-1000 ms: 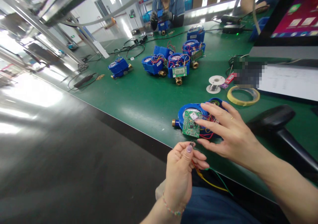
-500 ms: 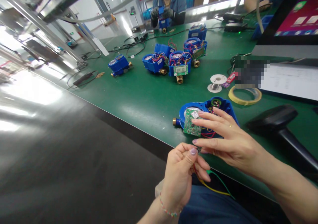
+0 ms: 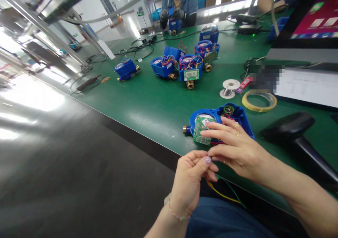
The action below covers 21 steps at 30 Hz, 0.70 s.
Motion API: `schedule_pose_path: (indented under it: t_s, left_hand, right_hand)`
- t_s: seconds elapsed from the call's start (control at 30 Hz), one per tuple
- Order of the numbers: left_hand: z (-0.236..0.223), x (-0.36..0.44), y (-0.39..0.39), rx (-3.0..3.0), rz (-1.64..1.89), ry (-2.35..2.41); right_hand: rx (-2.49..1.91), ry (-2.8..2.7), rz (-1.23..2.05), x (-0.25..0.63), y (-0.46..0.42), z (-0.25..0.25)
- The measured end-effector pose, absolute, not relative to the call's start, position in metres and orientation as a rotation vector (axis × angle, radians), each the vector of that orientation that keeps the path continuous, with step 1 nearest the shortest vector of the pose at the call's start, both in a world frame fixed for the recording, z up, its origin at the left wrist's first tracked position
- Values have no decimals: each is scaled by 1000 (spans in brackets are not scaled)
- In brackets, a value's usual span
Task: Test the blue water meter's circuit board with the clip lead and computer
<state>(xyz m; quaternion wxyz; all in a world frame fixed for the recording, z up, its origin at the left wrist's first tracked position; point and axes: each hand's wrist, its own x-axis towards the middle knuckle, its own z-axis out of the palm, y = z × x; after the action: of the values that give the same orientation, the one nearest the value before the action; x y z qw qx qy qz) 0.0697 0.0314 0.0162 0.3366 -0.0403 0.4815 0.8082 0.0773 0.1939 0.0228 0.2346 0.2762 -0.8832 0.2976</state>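
Observation:
My left hand (image 3: 188, 178) is closed in a pinch below the table edge, with thin yellow and green wires (image 3: 224, 195) trailing from under its fingers. My right hand (image 3: 245, 151) meets it, thumb and index finger pressed together at the left fingertips; what lies between them is hidden. The other right fingers stretch over a green circuit board (image 3: 200, 134), seeming to touch its edge. That board leans on an open blue water meter (image 3: 241, 116) with a brass fitting, and red wires show beneath my fingers.
Several blue meters (image 3: 161, 69) with brass fittings stand farther back. A solder spool (image 3: 229, 89), a yellow tape roll (image 3: 258, 102) and a black handheld scanner (image 3: 293, 125) lie at right, below a monitor (image 3: 314, 16). Across the table, a gloved person (image 3: 182, 5) holds another meter.
My right index finger and thumb have closed in on the left fingertips, covering a small dark piece seen there before. The circuit board has tilted slightly and shifted left.

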Motion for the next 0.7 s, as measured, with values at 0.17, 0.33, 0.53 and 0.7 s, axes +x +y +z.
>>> schedule_pose_path:
  t_s: [0.17,0.33,0.53,0.7]
  left_hand:
    - [14,69,34,-134,2146,1297]
    - [11,69,37,-179,2201,1347]
    - [6,67,43,-213,2281,1415]
    - [1,67,47,-273,2346,1467]
  right_hand:
    - [770,-2453,745,74,203,26]
    - [509,-2605,557,65,210,28]
    - [457,-2586,489,58,201,20]
    - [402,-2544,431,63,195,21]
